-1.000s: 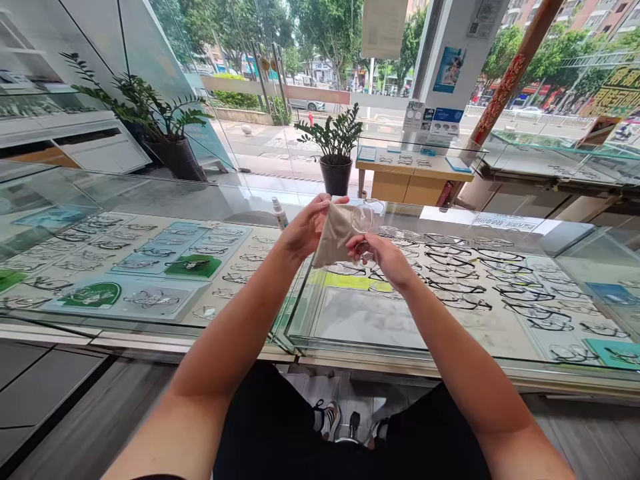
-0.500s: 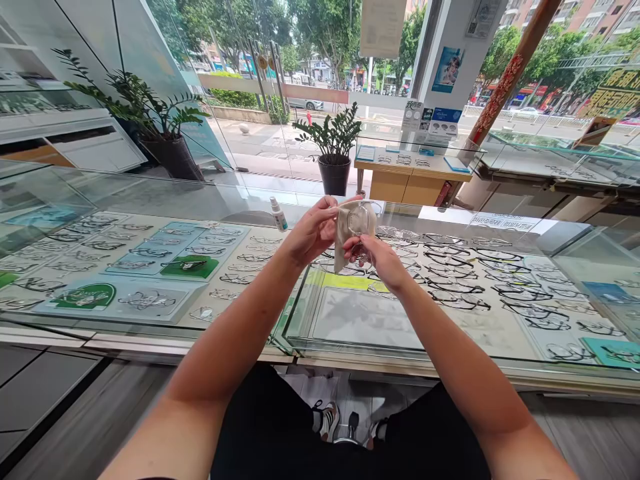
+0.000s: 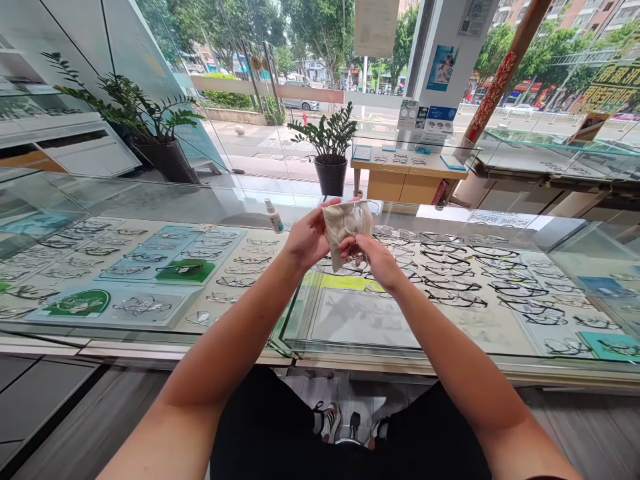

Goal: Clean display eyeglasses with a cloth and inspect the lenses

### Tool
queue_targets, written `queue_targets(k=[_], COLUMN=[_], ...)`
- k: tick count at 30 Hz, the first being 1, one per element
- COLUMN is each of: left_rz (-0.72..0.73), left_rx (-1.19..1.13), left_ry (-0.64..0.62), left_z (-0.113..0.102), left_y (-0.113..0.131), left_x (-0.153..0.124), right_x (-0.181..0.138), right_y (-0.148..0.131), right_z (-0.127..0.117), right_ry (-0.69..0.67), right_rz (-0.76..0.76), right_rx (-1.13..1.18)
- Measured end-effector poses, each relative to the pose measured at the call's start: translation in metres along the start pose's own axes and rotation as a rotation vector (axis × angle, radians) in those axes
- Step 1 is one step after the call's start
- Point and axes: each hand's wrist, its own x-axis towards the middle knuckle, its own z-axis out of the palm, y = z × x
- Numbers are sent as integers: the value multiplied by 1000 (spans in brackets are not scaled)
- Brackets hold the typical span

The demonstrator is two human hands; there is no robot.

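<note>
Above the glass counter, my left hand (image 3: 311, 237) grips a beige cleaning cloth (image 3: 336, 224) by its upper left side. The cloth hangs behind a pair of thin-rimmed eyeglasses (image 3: 355, 220). My right hand (image 3: 373, 257) is closed on the lower part of the eyeglasses, its fingers bent in front of the cloth. One clear round lens shows against the cloth; the other is partly hidden by my right fingers. Left of my left hand, a small white spray bottle (image 3: 273, 217) stands upright on the counter top.
Under the glass top of the display counter (image 3: 365, 327) lie rows of eyeglass frames (image 3: 455, 267). A potted plant (image 3: 331, 150) stands beyond the counter, near a small wooden display table (image 3: 407, 177). Another potted plant (image 3: 165, 143) is at the left.
The cloth has spread wider and shifted slightly left with my left hand, showing more of its face behind the lens. My right hand keeps hold of the eyeglasses. The view has shifted slightly.
</note>
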Motion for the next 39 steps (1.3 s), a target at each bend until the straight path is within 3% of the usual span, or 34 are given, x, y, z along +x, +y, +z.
queue_targets(k=[3,10,20,29,39], left_rz=[15,-5,-3,3,-29], left_rx=[56,184,239,421,436], left_ry=[-24,-209,-254,-305,-304], left_z=[-3,-7,-6,3,2], left_y=[-2,-7,-14,-15,-12], left_x=[0,-5,-4,-12,-13], right_x=[-1,-3,-3,-4,3], right_y=[1,0,-5,-10,4], right_z=[2,2,4,1,-2], right_ry=[-4,-20,-50,-29,-36], right_rz=[-5,-46,-94,-69,-20], right_rx=[-19,-63,-18,10,102])
